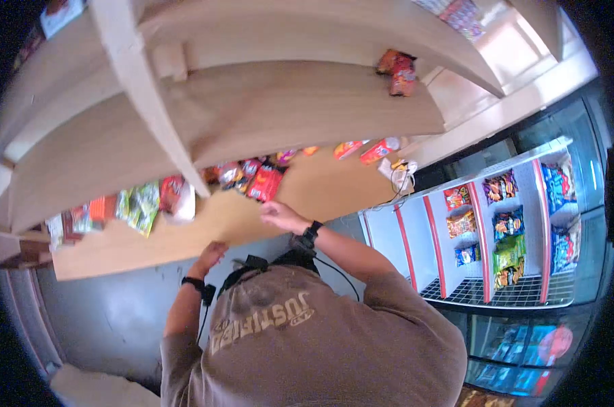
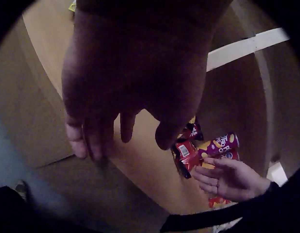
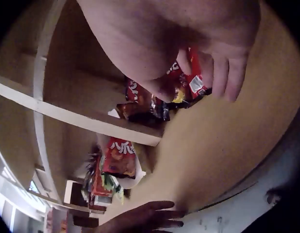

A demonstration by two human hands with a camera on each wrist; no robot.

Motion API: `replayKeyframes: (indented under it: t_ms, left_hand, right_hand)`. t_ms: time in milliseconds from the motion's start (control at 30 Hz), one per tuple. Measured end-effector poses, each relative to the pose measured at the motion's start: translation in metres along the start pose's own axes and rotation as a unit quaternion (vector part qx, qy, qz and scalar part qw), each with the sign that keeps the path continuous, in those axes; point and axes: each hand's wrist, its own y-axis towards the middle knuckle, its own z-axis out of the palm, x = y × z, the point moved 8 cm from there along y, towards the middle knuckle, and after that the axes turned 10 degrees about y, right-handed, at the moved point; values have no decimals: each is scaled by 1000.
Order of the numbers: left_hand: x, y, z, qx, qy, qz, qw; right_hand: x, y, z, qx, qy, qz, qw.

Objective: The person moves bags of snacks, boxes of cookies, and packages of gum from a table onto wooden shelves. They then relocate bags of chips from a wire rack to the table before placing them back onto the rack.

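In the head view, the right hand (image 1: 284,218) is just in front of a red snack bag (image 1: 265,183) on the wooden counter (image 1: 320,186). Its fingers look fairly straight in the left wrist view (image 2: 232,180), beside the red bag (image 2: 188,154). From the right wrist, the hand (image 3: 189,39) partly covers the red packet (image 3: 196,82); whether they touch is unclear. The left hand (image 1: 213,258) hovers at the counter's front edge, holding nothing, fingers loosely extended (image 2: 135,73). A purple canister (image 2: 220,144) lies beyond the red bag.
Green packets (image 1: 141,207) and another red packet (image 1: 171,193) lie on the counter's left part. Red canisters (image 1: 380,150) and cables (image 1: 403,178) are farther right. Overhead, a wooden shelf (image 1: 273,102) holds red packets (image 1: 400,74). A white snack rack (image 1: 381,237) stands at the right.
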Motion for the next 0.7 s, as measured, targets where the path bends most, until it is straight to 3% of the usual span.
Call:
replayKeyframes:
  t_ms: [33,67,133,200,267,333,400,433,467,533,567,633,700]
  left_hand:
    - [-2,3,3,22,7,-3,1000]
    - [-7,5,6,44,14,-9,999]
    - [-16,6,10,24,11,-49,998]
    - [-36,6,15,-9,1,-38,999]
    - [-23,26,29,16,22,-65,998]
    - [-3,45,35,-33,29,-82,996]
    - [11,66,30,-85,206,-29,974]
    - [9,59,27,-183,182,-33,965]
    - [0,57,30,-190,186,-35,963]
    - [-15,45,26,-224,281,-83,929]
    - [12,60,24,-228,266,-72,934]
    - [-3,50,25,-249,267,-98,926]
    - [-15,38,29,-271,262,-124,918]
  right_hand:
    - [12,-1,-1,52,40,7,998]
    - [31,-3,-15,47,40,-6,998]
    - [84,-21,-48,66,114,-91,987]
    - [157,-52,-107,-11,100,-178,979]
    - [200,-71,-194,-157,95,-223,957]
    - [242,-89,-277,-251,74,-275,925]
    - [245,-78,-387,-348,-17,-340,873]
    - [247,-74,-426,-397,-27,-341,852]
    - [250,-71,-462,-444,-36,-339,829]
    - [242,-44,-527,-408,-45,-238,880]
    - [244,-36,-543,-405,-37,-239,882]
    - [234,-20,-578,-439,-39,-145,886]
    - [243,5,-599,-402,-80,-164,897]
